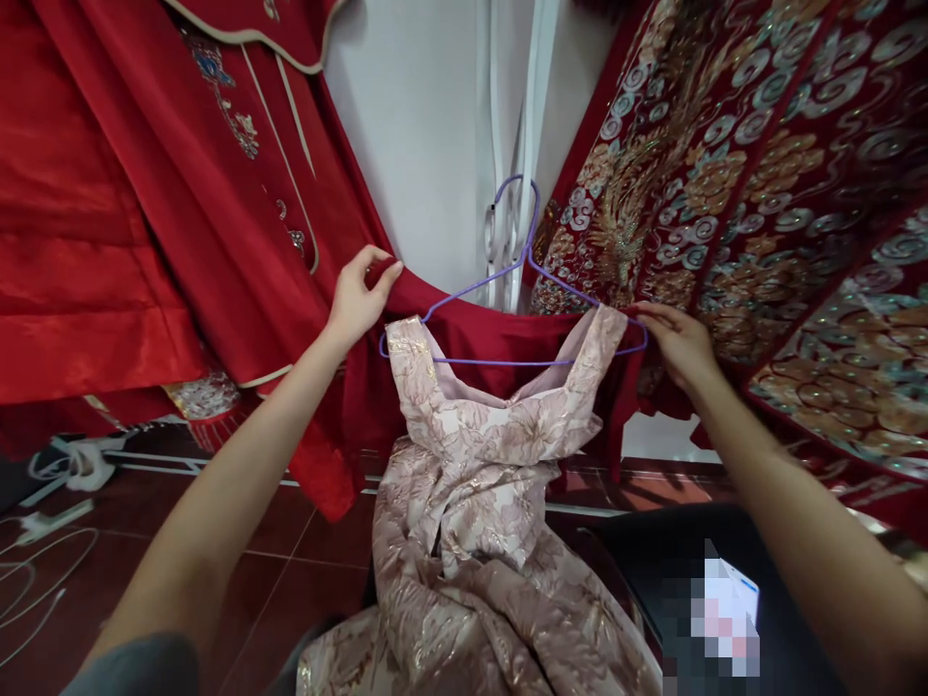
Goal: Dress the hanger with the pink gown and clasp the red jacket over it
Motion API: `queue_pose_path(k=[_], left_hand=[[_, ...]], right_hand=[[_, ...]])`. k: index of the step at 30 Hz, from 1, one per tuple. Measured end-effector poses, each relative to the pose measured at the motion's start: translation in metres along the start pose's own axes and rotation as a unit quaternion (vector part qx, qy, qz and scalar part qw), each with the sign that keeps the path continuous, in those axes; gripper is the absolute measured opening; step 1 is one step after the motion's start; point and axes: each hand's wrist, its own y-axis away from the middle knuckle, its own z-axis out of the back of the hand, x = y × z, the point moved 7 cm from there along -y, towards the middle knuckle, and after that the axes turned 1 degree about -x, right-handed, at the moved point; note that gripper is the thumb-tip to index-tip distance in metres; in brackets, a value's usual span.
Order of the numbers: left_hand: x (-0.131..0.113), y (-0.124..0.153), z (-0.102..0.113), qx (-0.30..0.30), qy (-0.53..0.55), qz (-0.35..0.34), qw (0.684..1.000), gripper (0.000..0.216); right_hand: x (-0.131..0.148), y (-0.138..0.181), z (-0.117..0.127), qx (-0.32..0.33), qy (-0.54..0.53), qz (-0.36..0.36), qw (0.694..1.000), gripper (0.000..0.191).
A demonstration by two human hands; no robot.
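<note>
- At centre, before a crimson cloth (500, 329): pale pink sleeveless dress with metallic floral pattern and wide straps (500, 435); long axis up and down the view, square neckline uppermost, skirt spreading in folds towards the wearer.
- Within its straps: slim purple hanger (528, 253), bottom bar level, hook pointing up in front of white upright rails (536, 87); whether hooked on, cannot tell.
- Left hand (362, 298): above and beside the dress's left-hand strap, apart from it; fingers bent, thumb and forefinger close together at the crimson cloth; whether they pinch it, cannot tell.
- Right hand (678, 340): fingers extended to the hanger's right-hand end, beside the other strap; grip partly hidden, cannot tell.
- To the left: plain bright red garments (94, 271), hanging.
- To the right: dark red garment, densely embroidered in gold and silver (761, 184).
- Lower left: white cable (62, 601) on reddish-brown tiled floor (304, 570).
</note>
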Motion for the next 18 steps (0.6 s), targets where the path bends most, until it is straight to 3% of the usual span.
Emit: queue_pose_path(k=[2,4,6,9,11,13,15,18], left_hand=[[-0.024,0.016,0.016,-0.097,-0.07,-0.051,0.992,0.024],[-0.043,0.037,0.027,-0.178,-0.122,-0.077,0.973,0.022],[-0.054,0.058,0.028,-0.194,-0.172,-0.097,0.961,0.019],[-0.061,0.083,0.013,-0.084,-0.254,-0.115,0.957,0.017],[-0.057,0.097,0.002,0.025,-0.302,-0.102,0.948,0.015],[-0.051,0.105,0.0,0.091,-0.318,-0.072,0.941,0.014],[-0.048,0.102,0.006,0.096,-0.303,-0.05,0.947,0.013],[-0.045,0.085,0.011,0.081,-0.256,-0.071,0.961,0.009]], right_hand=[[0.029,0.004,0.006,-0.046,-0.021,0.038,0.998,0.021],[0.076,0.017,0.015,-0.111,0.058,0.154,0.98,0.019],[0.121,0.037,0.021,-0.173,0.162,0.252,0.938,0.027],[0.162,0.065,0.026,-0.223,0.251,0.296,0.894,0.028],[0.17,0.077,0.024,-0.2,0.276,0.287,0.895,0.022],[0.166,0.084,0.02,-0.144,0.298,0.278,0.902,0.026],[0.152,0.086,0.019,-0.085,0.335,0.26,0.902,0.039],[0.126,0.082,0.033,-0.055,0.395,0.193,0.896,0.039]])
